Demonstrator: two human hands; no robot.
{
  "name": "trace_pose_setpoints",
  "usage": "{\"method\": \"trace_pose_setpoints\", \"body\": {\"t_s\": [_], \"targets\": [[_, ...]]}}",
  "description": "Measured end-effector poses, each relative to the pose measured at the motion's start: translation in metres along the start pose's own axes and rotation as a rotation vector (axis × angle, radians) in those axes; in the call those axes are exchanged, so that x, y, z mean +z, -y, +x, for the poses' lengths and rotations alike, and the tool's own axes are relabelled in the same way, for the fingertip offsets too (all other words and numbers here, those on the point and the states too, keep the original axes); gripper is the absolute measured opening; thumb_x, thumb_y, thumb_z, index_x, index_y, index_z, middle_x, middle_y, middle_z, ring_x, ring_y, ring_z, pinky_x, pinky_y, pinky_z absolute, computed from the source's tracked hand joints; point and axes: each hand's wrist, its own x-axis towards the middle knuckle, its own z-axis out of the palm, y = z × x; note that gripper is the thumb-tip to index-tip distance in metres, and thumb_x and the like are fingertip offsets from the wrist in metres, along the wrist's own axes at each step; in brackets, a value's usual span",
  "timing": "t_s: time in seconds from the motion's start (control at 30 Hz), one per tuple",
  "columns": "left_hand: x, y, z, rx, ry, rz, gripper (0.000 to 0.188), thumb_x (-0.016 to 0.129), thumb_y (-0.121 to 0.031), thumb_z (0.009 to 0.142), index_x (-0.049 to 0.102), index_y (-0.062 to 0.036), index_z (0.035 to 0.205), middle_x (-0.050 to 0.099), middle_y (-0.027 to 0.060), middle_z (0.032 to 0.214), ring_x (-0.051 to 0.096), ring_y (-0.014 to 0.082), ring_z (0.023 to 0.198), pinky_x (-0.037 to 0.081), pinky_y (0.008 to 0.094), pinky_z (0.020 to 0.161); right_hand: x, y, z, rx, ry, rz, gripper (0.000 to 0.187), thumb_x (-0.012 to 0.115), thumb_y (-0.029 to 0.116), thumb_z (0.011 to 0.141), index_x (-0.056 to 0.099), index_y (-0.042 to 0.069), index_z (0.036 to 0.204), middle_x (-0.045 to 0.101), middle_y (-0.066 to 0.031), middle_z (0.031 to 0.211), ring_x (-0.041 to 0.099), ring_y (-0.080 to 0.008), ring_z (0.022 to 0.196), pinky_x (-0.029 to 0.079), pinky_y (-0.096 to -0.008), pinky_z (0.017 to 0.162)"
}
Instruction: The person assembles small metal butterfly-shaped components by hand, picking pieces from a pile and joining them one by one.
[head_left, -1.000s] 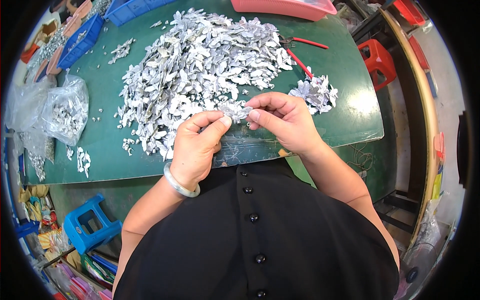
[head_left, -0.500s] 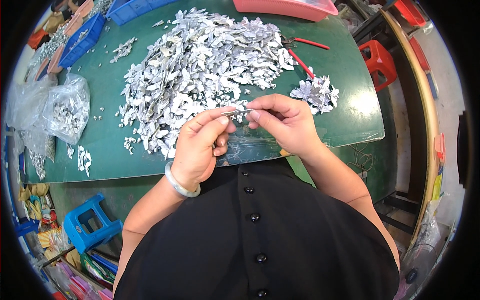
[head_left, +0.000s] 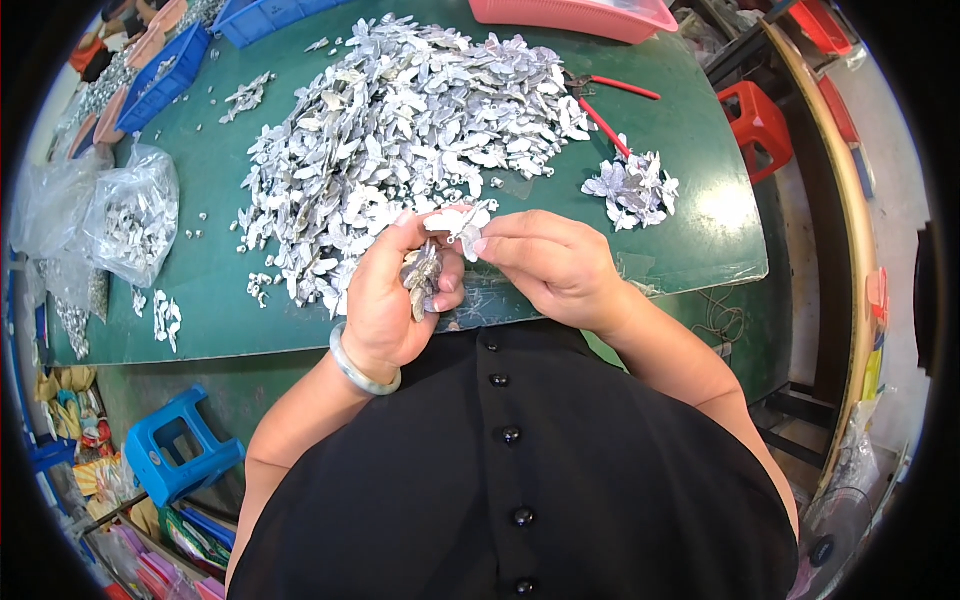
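Above the table's near edge, my right hand point(head_left: 562, 262) pinches a pale silvery metal piece with petal-like lobes point(head_left: 462, 226) between thumb and fingers. My left hand point(head_left: 382, 300) is beside it, its fingertips close to the same piece; whether they touch it I cannot tell. In the curled fingers of that left hand sit darker petal-shaped metal pieces point(head_left: 421, 280). Just beyond both hands spreads a large heap of similar silvery pieces point(head_left: 400, 130). A smaller pile of them point(head_left: 632, 188) lies to the right of the heap.
Red-handled pliers point(head_left: 622, 88) lie right of the heap on the green table point(head_left: 700, 215). Clear plastic bags of small parts point(head_left: 138, 220) rest at left. Blue trays point(head_left: 165, 80) and a pink basket point(head_left: 575, 15) stand farther off. A blue stool point(head_left: 185, 445) and a red stool point(head_left: 755, 130) flank the table.
Before, both hands pinched a thin piece edge-on between their fingertips. Now its lobed face shows in my right fingers, and darker pieces have come into view in my turned left hand.
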Motion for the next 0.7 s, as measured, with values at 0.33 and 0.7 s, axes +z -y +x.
{"method": "trace_pose_setpoints", "body": {"t_s": [0.33,0.7], "targets": [[-0.013,-0.003,0.002,-0.041,0.082,-0.099,0.020,0.051,-0.023,0.083,0.048,-0.0072,0.072,0.050,0.0055,0.076,0.048,0.0146,0.065,0.039,0.0247,0.051,-0.010,-0.037,0.024,0.367,0.254,-0.281,0.012,0.061,0.011,0.071,0.060,0.002,0.079,0.056,-0.0106,0.074,0.056,-0.0270,0.068,0.045,-0.0331,0.060],[-0.011,-0.008,-0.002,-0.023,-0.048,0.075,0.018,0.049,-0.009,0.083,0.049,-0.0064,0.100,0.052,0.0071,0.082,0.050,0.0160,0.070,0.041,0.0250,0.055,0.003,-0.047,0.047,0.370,0.493,-0.546,0.016,0.059,0.020,0.072,0.060,0.005,0.076,0.057,-0.0119,0.077,0.057,-0.0294,0.075,0.046,-0.0394,0.064]]}}
